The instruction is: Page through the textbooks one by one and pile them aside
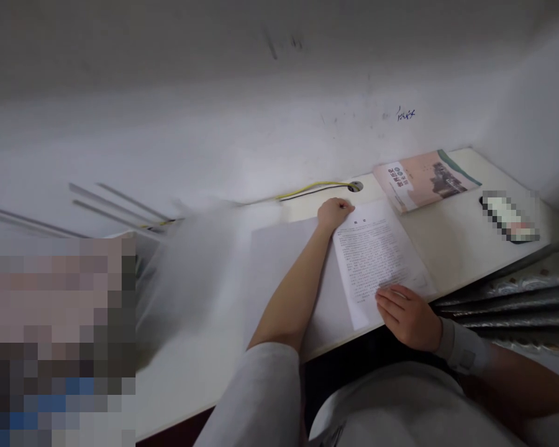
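A printed sheet of paper (375, 257) lies on the white desk (451, 239) in front of me. My left hand (334, 213) reaches to the sheet's far top corner, its fingers curled on the paper's edge. My right hand (407, 315) rests flat on the sheet's near bottom edge with fingers stretched out, pressing it down. A white wristband sits on my right wrist. A second blank white sheet (284, 261) lies under my left forearm, to the left of the printed one.
A pink-covered book (423, 179) lies at the desk's far right by the wall. A yellow cable (307, 188) runs into a desk hole (355, 186). A dark flat object (510, 217), blurred out, lies at the right edge. A blurred white shape (186, 273) lies at left.
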A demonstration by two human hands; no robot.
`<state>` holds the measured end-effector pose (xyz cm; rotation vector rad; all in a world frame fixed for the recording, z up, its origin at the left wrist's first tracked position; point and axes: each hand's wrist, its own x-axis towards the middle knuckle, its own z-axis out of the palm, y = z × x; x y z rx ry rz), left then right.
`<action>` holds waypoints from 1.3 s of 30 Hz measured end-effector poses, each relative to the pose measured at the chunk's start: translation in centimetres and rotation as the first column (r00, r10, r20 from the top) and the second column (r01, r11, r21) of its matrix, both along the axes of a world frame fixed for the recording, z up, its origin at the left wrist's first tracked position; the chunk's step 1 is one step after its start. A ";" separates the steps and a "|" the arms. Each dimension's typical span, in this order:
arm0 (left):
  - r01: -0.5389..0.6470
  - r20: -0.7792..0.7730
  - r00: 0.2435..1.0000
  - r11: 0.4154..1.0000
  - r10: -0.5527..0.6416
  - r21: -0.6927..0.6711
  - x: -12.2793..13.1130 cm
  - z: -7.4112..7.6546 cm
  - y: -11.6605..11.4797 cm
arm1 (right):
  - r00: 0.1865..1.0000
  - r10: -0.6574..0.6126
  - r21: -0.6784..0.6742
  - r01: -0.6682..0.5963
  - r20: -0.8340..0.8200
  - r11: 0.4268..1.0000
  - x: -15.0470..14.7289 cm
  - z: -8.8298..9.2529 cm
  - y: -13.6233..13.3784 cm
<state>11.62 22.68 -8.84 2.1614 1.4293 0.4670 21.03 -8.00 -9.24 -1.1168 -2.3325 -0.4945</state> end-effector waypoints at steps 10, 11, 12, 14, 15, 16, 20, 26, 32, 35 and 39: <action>-0.032 -0.052 0.998 0.999 0.034 0.025 0.9 0.7 -1.0 | 0.991 -0.120 -0.029 0.119 -0.053 0.992 0.2 0.4 -0.8; -0.031 -0.048 0.998 0.999 0.031 0.019 0.7 0.7 -0.8 | 0.990 -0.128 -0.033 0.127 -0.051 0.991 0.2 0.5 -0.8; -0.033 -0.045 0.998 0.999 0.033 0.016 0.6 0.8 -0.6 | 0.990 -0.134 -0.042 0.132 -0.047 0.990 0.2 0.5 -0.9; -0.046 -0.039 0.998 0.999 0.047 0.019 0.4 0.9 -0.4 | 0.989 -0.142 -0.063 0.139 -0.038 0.988 0.2 0.4 -1.0; -0.055 -0.037 0.998 0.998 0.056 0.024 0.3 0.9 -0.3 | 0.989 -0.145 -0.074 0.142 -0.034 0.987 0.2 0.5 -1.0; -0.062 -0.035 0.997 0.998 0.063 0.028 0.4 0.9 -0.3 | 0.988 -0.149 -0.084 0.146 -0.031 0.986 0.1 0.5 -1.0; -0.055 -0.026 0.998 0.998 0.056 0.035 0.7 0.6 -0.6 | 0.985 -0.168 -0.101 0.164 -0.037 0.981 0.1 0.7 -1.1; 0.016 0.010 1.000 1.000 -0.016 -0.013 -0.1 0.6 0.2 | 0.979 -0.194 -0.092 0.189 -0.054 0.978 0.3 0.8 -1.2; 0.069 0.010 0.998 0.997 -0.069 -0.029 -0.6 0.4 0.7 | 0.980 -0.188 -0.099 0.181 -0.060 0.978 0.3 0.3 -1.5; 0.040 -0.009 0.999 0.999 -0.040 0.003 0.0 0.2 0.2 | 0.986 -0.162 -0.089 0.158 -0.043 0.983 0.4 0.3 -1.5; 0.015 -0.021 1.000 1.000 -0.014 0.021 0.2 -0.1 -0.1 | 0.988 -0.155 -0.080 0.154 -0.014 0.985 0.6 0.5 -1.4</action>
